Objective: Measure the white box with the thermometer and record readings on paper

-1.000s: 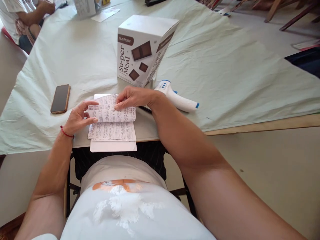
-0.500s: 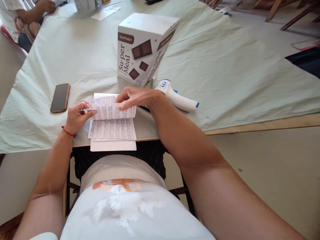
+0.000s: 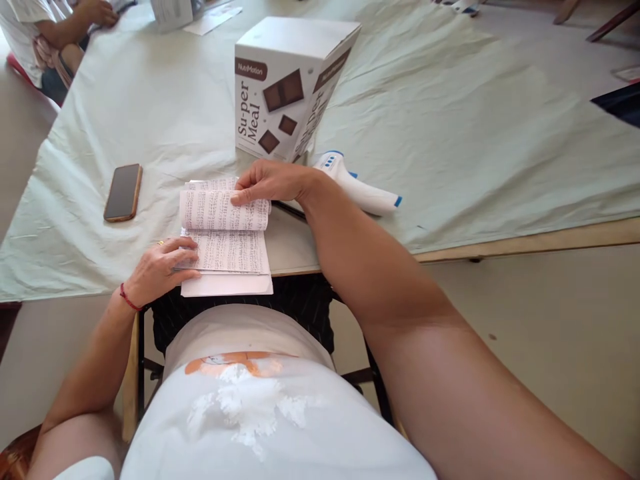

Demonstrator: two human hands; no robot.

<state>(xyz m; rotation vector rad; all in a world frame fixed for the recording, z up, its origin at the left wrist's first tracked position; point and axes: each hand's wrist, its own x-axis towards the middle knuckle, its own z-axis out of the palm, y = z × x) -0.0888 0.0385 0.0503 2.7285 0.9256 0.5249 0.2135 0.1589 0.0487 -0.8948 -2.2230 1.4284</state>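
Note:
A booklet of thin white pages covered in dense rows of small dark print lies at the table's near edge. Its upper pages are curled back and away from me. My right hand pinches the curled pages at their upper right. My left hand rests at the left edge of the lower pages, fingers stretched over the print and thumb apart below them. A plain white sheet sticks out under the booklet, past the table edge.
A white box printed "Su-per Meal" stands behind the booklet. A white and blue infrared thermometer lies right of it, near a dark thin object. A phone lies left on the pale tablecloth. Another person sits far left.
My left hand has let go of the raised pages and moved down to the lower pages' left edge. My right hand still pinches the raised pages, which now curl further back.

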